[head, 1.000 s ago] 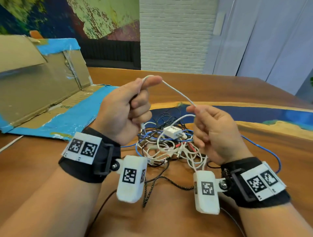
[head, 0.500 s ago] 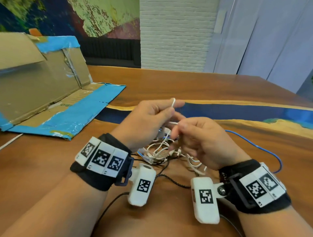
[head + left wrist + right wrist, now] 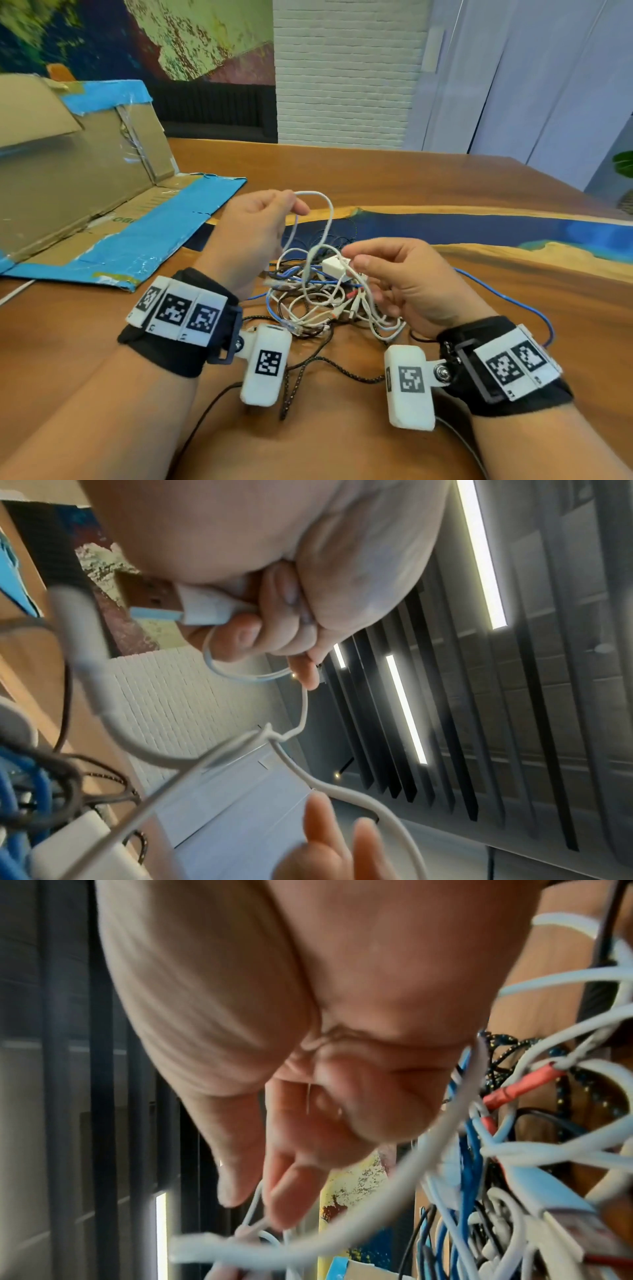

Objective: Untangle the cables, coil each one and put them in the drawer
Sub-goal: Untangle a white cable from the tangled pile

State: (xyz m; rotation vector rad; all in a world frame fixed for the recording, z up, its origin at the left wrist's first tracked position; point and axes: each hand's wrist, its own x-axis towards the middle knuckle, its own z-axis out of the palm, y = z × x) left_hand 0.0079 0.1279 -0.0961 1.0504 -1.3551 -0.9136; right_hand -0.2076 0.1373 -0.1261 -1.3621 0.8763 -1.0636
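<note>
The left hand (image 3: 255, 236) had its fingers curled tight round a white cable (image 3: 323, 219), the plug end (image 3: 178, 607) tucked in the fist and a small loop of cord hooked under the fingertips. And there it was, held up above the heap! From the fist the cord arched over and dropped toward the right hand (image 3: 404, 277), whose thumb and forefinger were pinched on the same thin white strand, the other fingers loosely spread.

Directly below both hands lay the tangle (image 3: 325, 298): white, blue and black cords knotted together, a small white charger block (image 3: 335, 265) just beside the right fingertips, a blue cable (image 3: 513, 301) trailing out past the right wrist and a braided black cord (image 3: 308, 363) running back toward the person.

Early going, by the look of it: one cable was only partly freed, nothing was coiled, nothing was stowed. No drawer showed in any view. Off beyond the left hand an opened cardboard box (image 3: 78, 178) with blue tape lay on the wooden table (image 3: 411, 178), holding nothing visible.
</note>
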